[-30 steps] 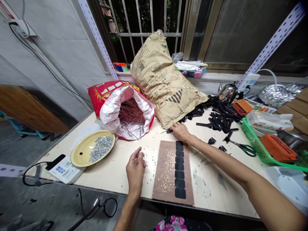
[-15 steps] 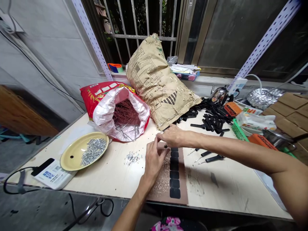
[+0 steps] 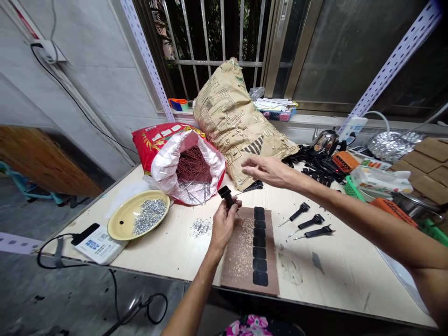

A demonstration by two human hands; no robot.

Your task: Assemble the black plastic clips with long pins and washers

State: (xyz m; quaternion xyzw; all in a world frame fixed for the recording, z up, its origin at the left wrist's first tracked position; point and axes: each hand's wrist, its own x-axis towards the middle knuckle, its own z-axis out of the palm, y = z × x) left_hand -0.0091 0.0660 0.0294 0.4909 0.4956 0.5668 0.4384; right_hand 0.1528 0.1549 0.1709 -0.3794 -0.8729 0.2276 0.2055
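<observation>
three black-handled rods (image 3: 312,221) right of one board (image 3: 241,280) | left hand (image 3: 224,225) gripping one black handle (image 3: 226,194) | right hand (image 3: 261,169) unclenched, fingers extended, arm outstretched

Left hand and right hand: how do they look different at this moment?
The left hand grips a black part, while the right hand shows nothing held. The left hand's fingers are curled; the right hand's are stretched out. In this view, the left hand is near the brown board, the right hand before the tan sack. Both are bare.
</observation>
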